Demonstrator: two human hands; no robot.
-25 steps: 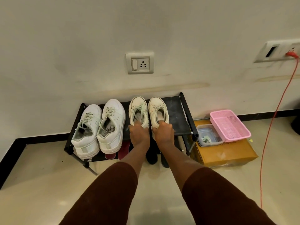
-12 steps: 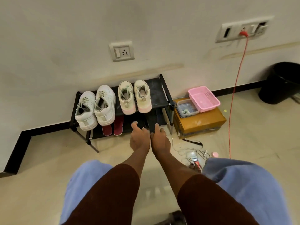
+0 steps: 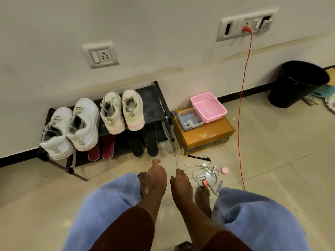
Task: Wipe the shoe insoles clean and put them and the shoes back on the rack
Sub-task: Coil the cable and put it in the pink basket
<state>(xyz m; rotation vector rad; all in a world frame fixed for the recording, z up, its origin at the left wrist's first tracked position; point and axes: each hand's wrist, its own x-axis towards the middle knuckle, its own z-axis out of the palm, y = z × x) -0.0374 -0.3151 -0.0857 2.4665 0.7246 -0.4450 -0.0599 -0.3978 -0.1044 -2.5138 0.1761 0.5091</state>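
Ahead of both hands and up against the wall stands a low black two-tier metal-framed shoe rack [image 3: 154,104], and far off past the right hand sits a black plastic waste bin [image 3: 293,87] on the pale tiled floor [image 3: 272,151]. Ahead of the right hand, just beside the rack's end, is a brown cardboard box [image 3: 204,140]. On the rack's top shelf, ahead and well out beyond the left hand, rests a pair of chunky white lace-up sneakers [image 3: 85,127] with heels overhanging the front edge; closer in, straight ahead of the left hand, a pair of cream sneakers with pink heel soles [image 3: 112,113] stands toes to the wall. A pink slotted plastic basket [image 3: 208,106] and a clear plastic container [image 3: 189,119] sit side by side on the box. On the lower shelf lie two dark red insoles [image 3: 107,145] under the white pair's side and two black insoles [image 3: 151,140] directly ahead of the hands. The left hand [image 3: 156,178] and the right hand [image 3: 181,185] reach forward close together above the floor, short of the rack, fingers loosely extended and holding nothing. A thin red cable [image 3: 243,115] runs down from a wall socket beyond the right hand. Just beside the right hand lies a tangle of white cord and small oddments [image 3: 208,173], a black pen [image 3: 198,157] and a small round pink lid [image 3: 225,170].
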